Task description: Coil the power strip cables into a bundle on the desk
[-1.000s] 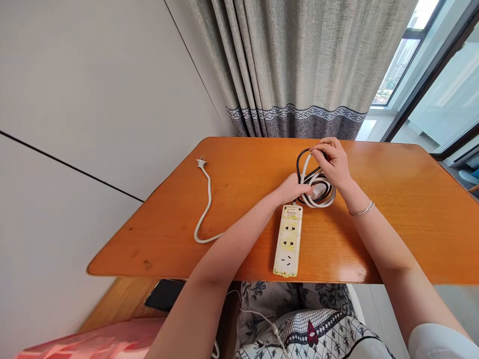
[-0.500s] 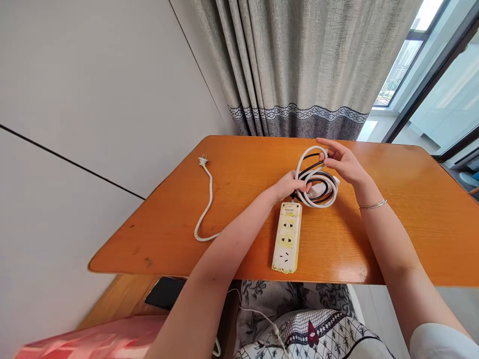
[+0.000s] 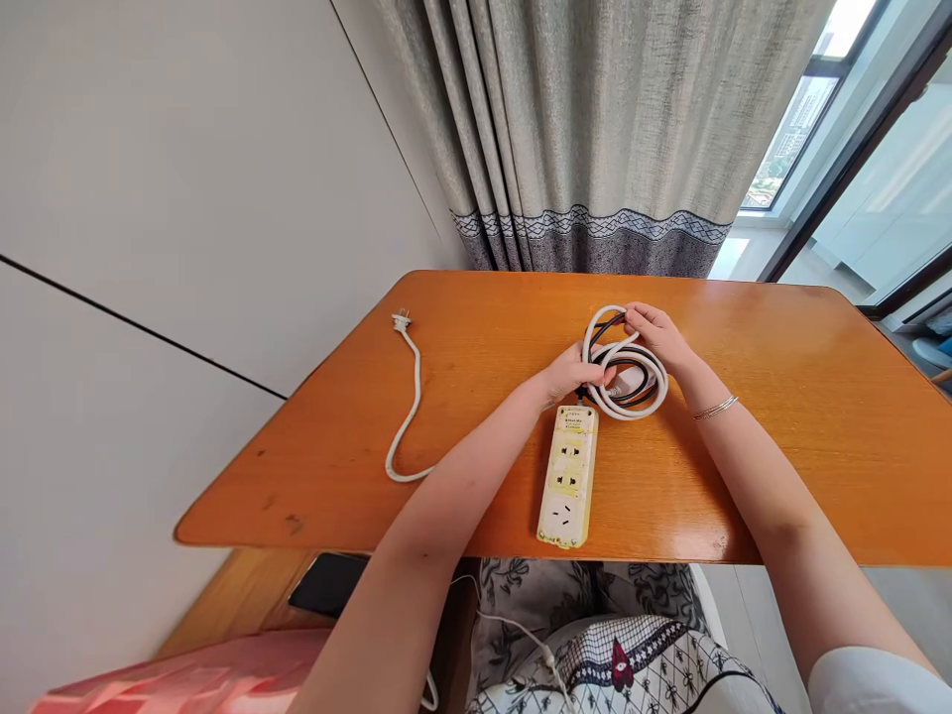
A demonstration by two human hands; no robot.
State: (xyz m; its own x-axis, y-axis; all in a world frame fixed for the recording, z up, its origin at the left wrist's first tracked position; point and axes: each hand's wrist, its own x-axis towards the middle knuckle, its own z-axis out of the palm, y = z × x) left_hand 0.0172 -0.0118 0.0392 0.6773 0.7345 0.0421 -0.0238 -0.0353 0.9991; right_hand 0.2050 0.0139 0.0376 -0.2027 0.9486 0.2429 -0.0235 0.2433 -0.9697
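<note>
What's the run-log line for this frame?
left hand: pinning cable coil | right hand: gripping coil top | power strip: flat on table

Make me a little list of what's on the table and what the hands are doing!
table: orange wood, in front of a grey curtain
power strip: white and yellow, lying flat near the front edge
cord bundle: white and black loops, just beyond the strip
left hand: gripping the bundle's left side
right hand: holding the loops at the far side
plug: white, lying free at the left
</note>
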